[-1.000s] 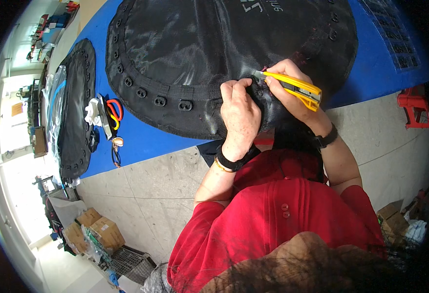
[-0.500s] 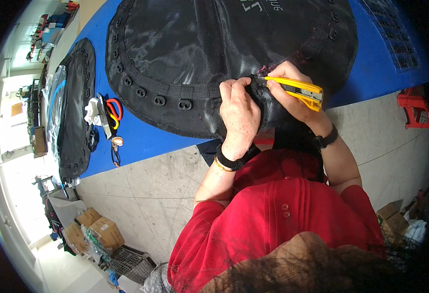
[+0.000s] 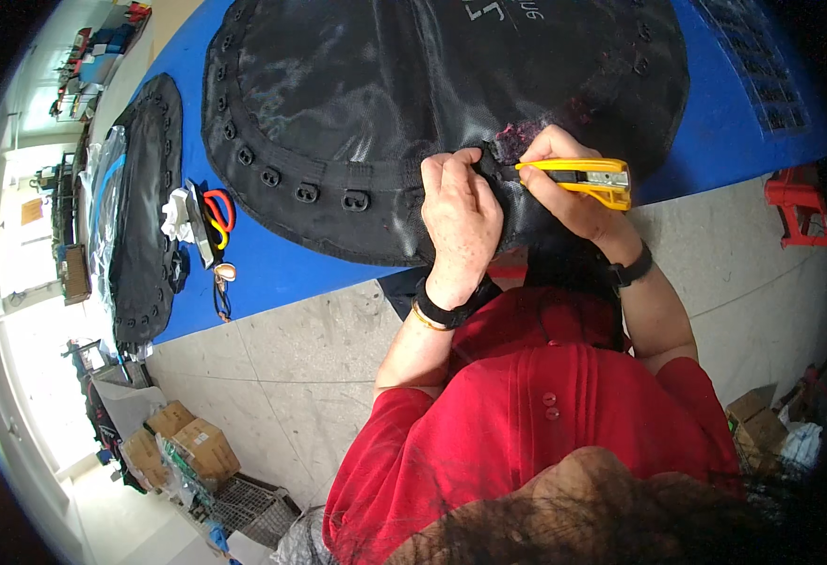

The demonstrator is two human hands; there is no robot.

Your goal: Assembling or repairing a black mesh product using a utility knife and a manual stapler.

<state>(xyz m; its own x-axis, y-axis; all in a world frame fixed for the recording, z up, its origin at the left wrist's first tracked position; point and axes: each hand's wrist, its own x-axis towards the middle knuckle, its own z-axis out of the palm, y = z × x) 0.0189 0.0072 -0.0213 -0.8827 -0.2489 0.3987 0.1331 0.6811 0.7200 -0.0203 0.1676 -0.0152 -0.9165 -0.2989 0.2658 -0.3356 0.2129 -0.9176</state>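
A large round black mesh mat [image 3: 357,104] lies on the blue table, black plastic buckles set in the band along its rim. My left hand [image 3: 461,212] is closed over the near rim, its curled fingers gripping the black material. Just to its right, my right hand [image 3: 569,184] holds a yellow utility knife [image 3: 611,174]. The knife's dark front end points left at the band beside my left fingertips; the exact tip is hard to make out. Reddish-purple fuzz [image 3: 522,137] lies on the mat above the knife.
Red-and-yellow-handled scissors [image 3: 218,217], a white crumpled wad [image 3: 180,217] and a small corded item [image 3: 224,273] lie left on the blue table [image 3: 253,282]. A second black mat [image 3: 145,217] lies beyond. A red stool [image 3: 800,207] stands right; cardboard boxes [image 3: 202,447] sit lower left.
The knife has swung flatter and moved slightly down and right with my right hand. More of the reddish fuzz shows above it. My left hand has barely moved.
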